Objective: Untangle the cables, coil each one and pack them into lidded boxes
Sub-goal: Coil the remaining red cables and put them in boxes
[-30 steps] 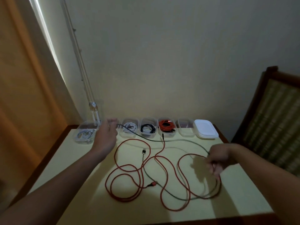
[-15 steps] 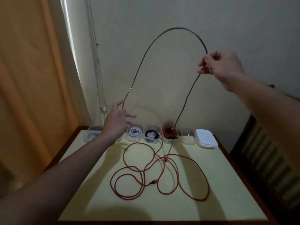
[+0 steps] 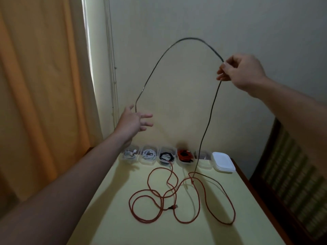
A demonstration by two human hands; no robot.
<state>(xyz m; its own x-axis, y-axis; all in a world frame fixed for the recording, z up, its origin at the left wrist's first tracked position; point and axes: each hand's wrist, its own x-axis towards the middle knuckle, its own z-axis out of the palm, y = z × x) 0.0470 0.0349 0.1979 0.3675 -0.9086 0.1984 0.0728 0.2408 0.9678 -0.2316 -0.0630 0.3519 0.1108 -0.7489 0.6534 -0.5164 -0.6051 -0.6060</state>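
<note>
1. Grip of right hand [image 3: 242, 73]: pinching dark cable [image 3: 191, 38] between thumb and curled fingertips, high above table [image 3: 123, 218]
2. Arching up and leftward from that pinch, then dropping to left hand [image 3: 132, 122], meeting it at the notch between thumb and forefinger
3. Holding left fingers splayed and uncurled, clasping nothing
4. Hanging nearly straight down below the pinch, reaching the tabletop just in front of clear boxes [image 3: 148, 156], then trailing off rightward
5. Sprawling in loose loops mid-table, apart from both hands: red cable [image 3: 174, 207], crossing the dark one where it lands
6. Standing lidless in a row along the far edge, boxes carrying coiled white, black and red cables; sitting at the row's right end, stacked white lids [image 3: 223, 161]
</note>
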